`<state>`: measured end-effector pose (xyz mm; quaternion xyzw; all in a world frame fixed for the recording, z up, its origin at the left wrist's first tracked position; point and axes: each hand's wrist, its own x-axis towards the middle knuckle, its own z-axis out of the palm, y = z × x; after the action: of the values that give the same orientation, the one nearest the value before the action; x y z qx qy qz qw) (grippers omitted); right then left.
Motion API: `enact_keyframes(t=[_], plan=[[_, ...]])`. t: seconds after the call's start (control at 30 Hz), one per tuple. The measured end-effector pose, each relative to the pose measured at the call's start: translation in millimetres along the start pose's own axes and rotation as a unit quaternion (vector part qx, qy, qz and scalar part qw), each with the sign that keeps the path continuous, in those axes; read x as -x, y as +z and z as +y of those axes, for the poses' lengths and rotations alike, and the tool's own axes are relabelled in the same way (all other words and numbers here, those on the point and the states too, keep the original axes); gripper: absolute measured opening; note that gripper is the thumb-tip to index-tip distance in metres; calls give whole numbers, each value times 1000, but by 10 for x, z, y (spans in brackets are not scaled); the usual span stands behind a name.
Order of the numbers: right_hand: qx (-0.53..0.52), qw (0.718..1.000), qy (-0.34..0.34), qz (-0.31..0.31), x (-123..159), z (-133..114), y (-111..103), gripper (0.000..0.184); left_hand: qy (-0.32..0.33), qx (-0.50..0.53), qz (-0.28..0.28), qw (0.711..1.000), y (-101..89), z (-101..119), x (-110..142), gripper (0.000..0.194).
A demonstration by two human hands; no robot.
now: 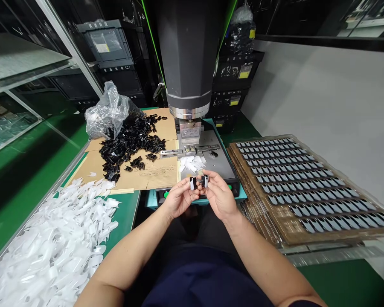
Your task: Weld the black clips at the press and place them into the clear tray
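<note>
Left hand (181,198): grip pinching black-white part (192,183). Right hand (223,197): grip pinching second part (205,181). From hands: machine (188,55), twelve o'clock; black pieces (128,143), ten; tray (285,216), three.

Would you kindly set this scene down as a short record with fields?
Left hand: holding a black-and-white part
Right hand: holding a similar part
Ahead: machine, small white pieces on its base
Left side: black parts on cardboard; white heap
Right side: tray with rows of grey-and-black pieces
</note>
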<state>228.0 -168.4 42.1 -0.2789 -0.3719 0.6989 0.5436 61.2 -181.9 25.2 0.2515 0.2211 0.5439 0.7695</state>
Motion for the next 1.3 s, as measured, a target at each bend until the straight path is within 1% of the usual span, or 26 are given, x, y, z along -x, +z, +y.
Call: enact_keyframes(t=[0.23,0.33,0.4,0.47,0.53,0.63,0.67,0.73,0.87,1.1,1.3], plan=[[29,1000,-2,-6,-1,-15,-4,34,4,-14,-1,1000,-24,-7,4,35],[40,999,-7,-9,-3,0,-13,36,19,-33,7,999,-19,3,4,38],[58,998,-24,-10,-7,33,-34,35,37,-56,12,998,-12,8,-1,40],[107,993,-58,-7,-8,77,-66,29,58,-81,20,995,-10,6,-9,43],[195,976,-99,0,-3,114,-97,23,78,-103,27,991,-16,-7,-16,42],[337,930,-145,6,22,129,-119,18,89,-144,31,985,-38,-40,-16,38],[367,918,-153,6,30,124,-117,17,90,-160,33,982,-46,-53,-15,37],[396,904,-160,2,43,106,-103,14,94,-188,38,977,-57,-73,-13,36],[405,899,-169,-6,42,81,-79,10,102,-216,46,970,-61,-82,-14,38],[402,900,-171,-7,24,90,-109,8,103,-265,59,957,-57,-55,-1,42],[395,905,-158,-3,24,98,-114,9,109,-264,59,956,-72,-76,-7,39]])
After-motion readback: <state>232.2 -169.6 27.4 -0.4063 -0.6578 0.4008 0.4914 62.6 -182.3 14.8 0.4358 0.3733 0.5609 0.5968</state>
